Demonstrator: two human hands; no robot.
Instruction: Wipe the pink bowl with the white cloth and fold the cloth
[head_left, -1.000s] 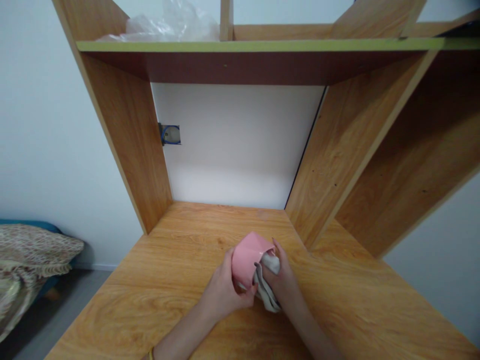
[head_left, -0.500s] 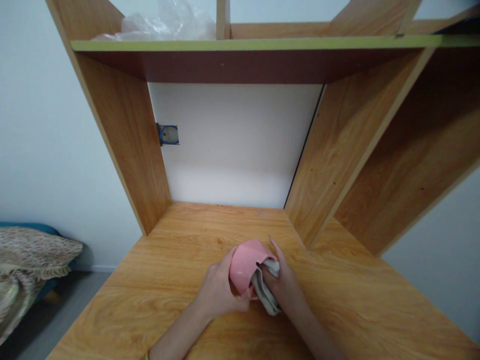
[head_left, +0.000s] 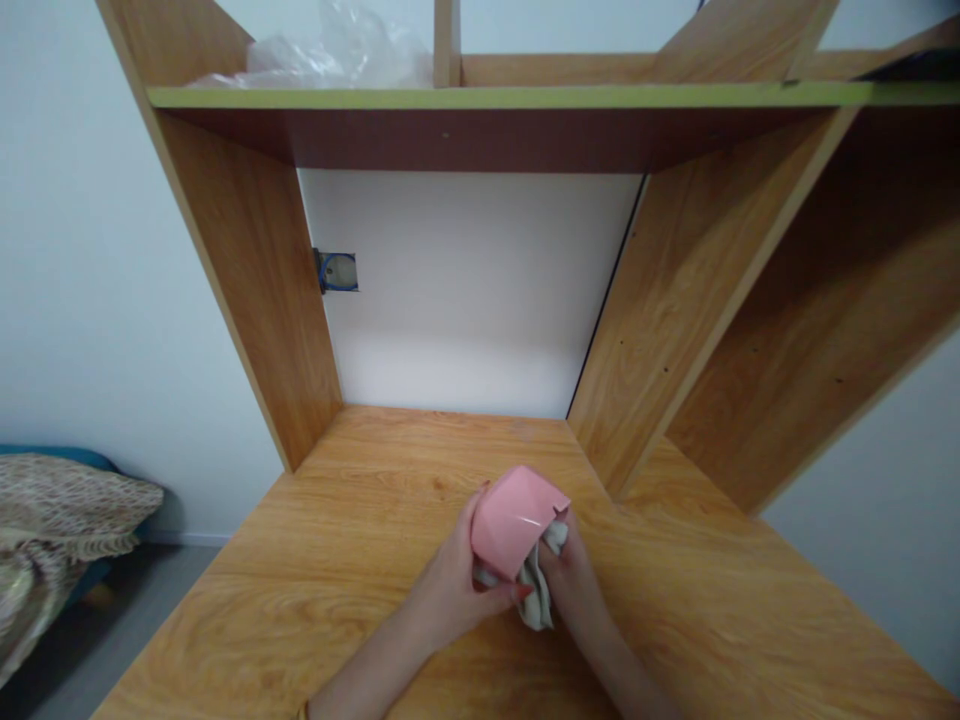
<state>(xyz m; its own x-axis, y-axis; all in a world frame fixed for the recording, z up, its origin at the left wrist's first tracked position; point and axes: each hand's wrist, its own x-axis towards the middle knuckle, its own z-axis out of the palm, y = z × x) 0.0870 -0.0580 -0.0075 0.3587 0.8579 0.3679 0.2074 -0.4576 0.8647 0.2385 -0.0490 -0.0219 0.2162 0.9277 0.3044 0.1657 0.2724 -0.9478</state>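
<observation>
A glossy pink container (head_left: 517, 520), cup-shaped with flat facets and a notch in its rim, is tilted above the desk with its mouth facing down and right. My left hand (head_left: 454, 585) is closed around its left side, the thumb along the lower edge. My right hand (head_left: 574, 580) grips a pale grey cloth (head_left: 535, 595) at the container's mouth. Part of the cloth is tucked inside and part hangs below the rim. The fingertips of my right hand are hidden by the container and cloth.
The wooden desk (head_left: 360, 510) lies under both hands. A shelf (head_left: 480, 97) with a yellow-green edge spans overhead, bearing a clear plastic bag (head_left: 337, 55). Upright side panels (head_left: 247, 270) flank the white back panel, which has an open socket box (head_left: 339, 271). A patterned blanket (head_left: 67, 510) lies at left.
The pink container has shifted slightly right and turned, so more of its outside faces me. My left hand has moved right with it, its thumb now over the cloth's edge.
</observation>
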